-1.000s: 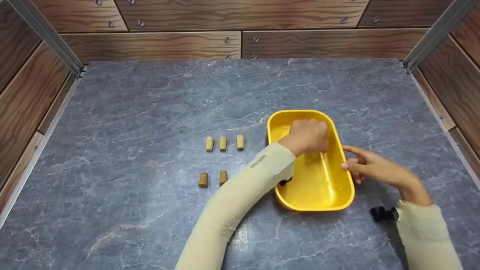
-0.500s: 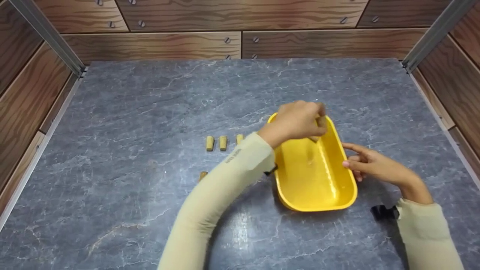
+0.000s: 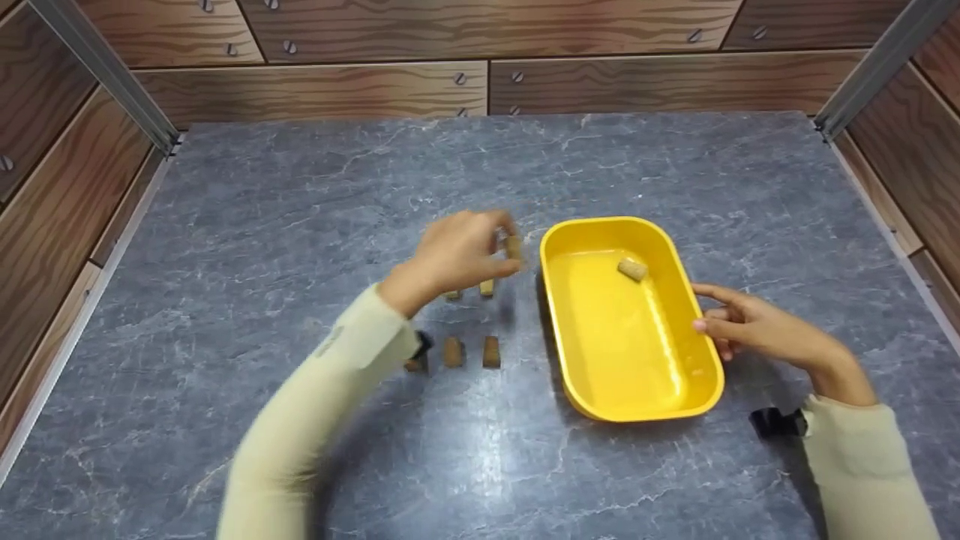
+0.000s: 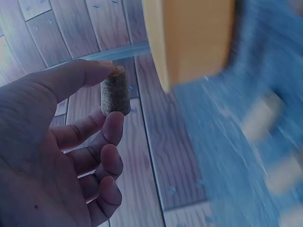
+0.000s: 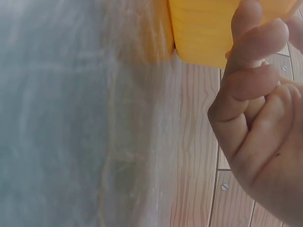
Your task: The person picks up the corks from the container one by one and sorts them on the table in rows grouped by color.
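Note:
My left hand pinches a small tapered cork between thumb and fingertip, raised above the table left of a yellow plastic tub. Another cork lies on its side inside the tub, near its far right corner. My right hand holds the tub's right rim, thumb at the edge and fingers along the outer wall. Below the left hand, light corks in the back row are partly hidden. In front of them is a row of darker corks, the leftmost partly covered by the wrist.
A grey marbled tabletop lies under everything. Wood-patterned panels enclose its back and sides, with metal posts at the corners. Black wrist mounts stick out from both sleeves.
My left hand has come up out of the tub with a cork and moved left over the back row. A third dark cork now shows in the front row. My right hand stays at the rim.

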`<state>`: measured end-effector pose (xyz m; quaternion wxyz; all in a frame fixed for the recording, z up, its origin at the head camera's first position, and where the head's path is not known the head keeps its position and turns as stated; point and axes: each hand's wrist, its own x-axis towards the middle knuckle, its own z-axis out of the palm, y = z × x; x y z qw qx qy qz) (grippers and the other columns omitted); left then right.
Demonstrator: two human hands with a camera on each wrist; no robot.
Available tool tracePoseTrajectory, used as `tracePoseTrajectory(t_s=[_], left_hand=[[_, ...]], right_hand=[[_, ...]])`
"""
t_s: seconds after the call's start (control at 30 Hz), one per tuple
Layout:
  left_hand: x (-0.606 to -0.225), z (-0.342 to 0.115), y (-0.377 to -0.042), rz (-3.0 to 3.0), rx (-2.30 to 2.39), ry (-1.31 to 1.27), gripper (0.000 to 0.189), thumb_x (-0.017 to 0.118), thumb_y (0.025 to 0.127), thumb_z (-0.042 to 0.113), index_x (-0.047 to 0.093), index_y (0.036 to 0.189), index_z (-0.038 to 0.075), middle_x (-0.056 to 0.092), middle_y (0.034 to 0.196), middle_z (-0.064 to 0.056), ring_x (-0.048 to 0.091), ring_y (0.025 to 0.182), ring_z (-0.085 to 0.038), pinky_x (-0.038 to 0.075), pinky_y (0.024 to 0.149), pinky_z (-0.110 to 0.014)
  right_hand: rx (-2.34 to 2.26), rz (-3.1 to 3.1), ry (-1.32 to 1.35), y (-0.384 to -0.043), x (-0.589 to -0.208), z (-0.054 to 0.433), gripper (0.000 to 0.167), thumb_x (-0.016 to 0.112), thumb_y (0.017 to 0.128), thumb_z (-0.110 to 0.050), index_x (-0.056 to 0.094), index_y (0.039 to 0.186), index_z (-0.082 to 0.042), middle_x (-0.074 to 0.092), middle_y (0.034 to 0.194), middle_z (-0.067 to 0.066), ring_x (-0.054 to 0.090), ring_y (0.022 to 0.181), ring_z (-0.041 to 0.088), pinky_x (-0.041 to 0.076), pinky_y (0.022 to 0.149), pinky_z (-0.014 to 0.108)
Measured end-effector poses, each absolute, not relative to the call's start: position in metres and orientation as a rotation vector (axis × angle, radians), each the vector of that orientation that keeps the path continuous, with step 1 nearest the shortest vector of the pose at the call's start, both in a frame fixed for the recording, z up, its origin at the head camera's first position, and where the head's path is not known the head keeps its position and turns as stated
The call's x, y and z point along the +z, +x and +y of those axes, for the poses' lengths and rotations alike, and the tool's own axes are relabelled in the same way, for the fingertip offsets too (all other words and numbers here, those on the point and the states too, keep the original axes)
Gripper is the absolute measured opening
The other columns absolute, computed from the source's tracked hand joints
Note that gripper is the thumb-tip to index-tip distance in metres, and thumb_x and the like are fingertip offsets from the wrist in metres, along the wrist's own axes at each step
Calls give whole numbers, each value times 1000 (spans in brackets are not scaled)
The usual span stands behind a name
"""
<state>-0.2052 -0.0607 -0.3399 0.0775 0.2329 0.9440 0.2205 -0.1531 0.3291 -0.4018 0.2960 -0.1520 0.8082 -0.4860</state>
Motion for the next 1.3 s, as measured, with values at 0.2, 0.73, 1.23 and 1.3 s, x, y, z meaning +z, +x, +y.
tracePoseTrajectory(t_s=[0.2,0.73,1.23,1.3], left_hand=[[-353,-107,-190,2856,629,589,32,74,82,38,65,104,17,67,86,2,60,71,-14,47,57,-28],[-404,-206,-147,2807,631,309,36,77,79,37,64,103,14,67,83,0,57,67,-13,44,60,-29],[-414,-205,-144,2785,571,286,35,78,77,41,64,97,16,66,82,3,57,69,-13,41,58,-30],[-413,-207,-144,2771,567,295,39,78,77,43,64,101,15,66,83,2,57,69,-13,42,58,-31]], right_hand=[[-1285,2160,-391,-152,-400,332,65,48,101,-15,12,149,10,60,74,-8,51,59,6,48,58,26],[-1323,2112,-399,-151,-404,334,65,47,102,-14,10,148,11,61,77,-8,52,59,6,48,57,26],[-1306,2124,-387,-153,-404,332,66,48,101,-16,11,148,12,62,78,-8,53,60,5,49,58,25],[-1310,2121,-395,-154,-404,331,65,48,101,-15,11,147,12,62,77,-8,53,60,5,49,58,25]])
